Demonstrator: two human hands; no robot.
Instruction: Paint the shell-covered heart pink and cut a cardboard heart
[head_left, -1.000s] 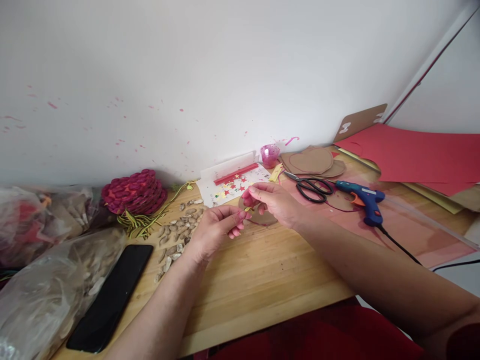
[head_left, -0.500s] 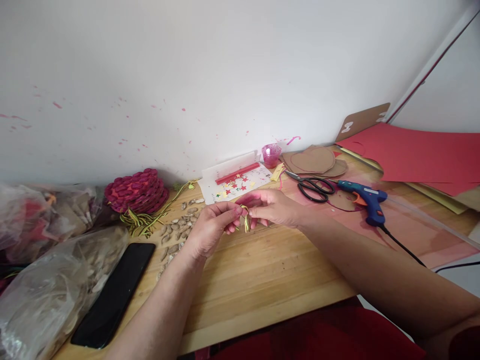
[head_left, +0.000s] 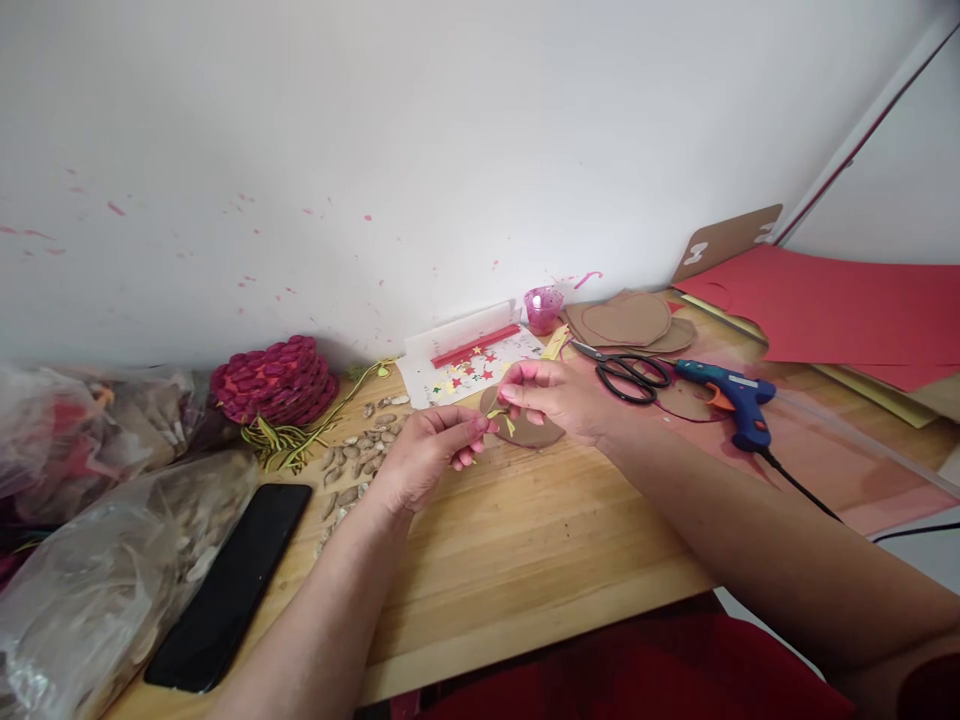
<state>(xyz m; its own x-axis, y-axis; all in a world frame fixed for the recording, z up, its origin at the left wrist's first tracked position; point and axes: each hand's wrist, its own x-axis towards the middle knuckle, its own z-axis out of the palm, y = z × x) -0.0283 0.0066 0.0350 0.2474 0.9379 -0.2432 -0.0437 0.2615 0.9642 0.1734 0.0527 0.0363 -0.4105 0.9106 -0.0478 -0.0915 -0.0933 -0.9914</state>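
My left hand is closed, thumb against fingers, on a short yellow-green cord. My right hand pinches the same cord from the other side, its fingertips slightly higher. A loop and loose ends of the cord show between the two hands. Below them on the table lies a brown cardboard piece, partly covered by the right hand. Left of my left hand several brown nut shells or seeds are spread out.
A stack of pink-petalled pieces with cords stands at the left, near plastic bags and a phone. Scissors, a blue glue gun, cardboard hearts and red paper lie right. Paper stars rest on a white sheet.
My right hand has moved slightly up and away from the left, drawing the cord between them. The cardboard piece beneath now shows. My left hand has hardly moved.
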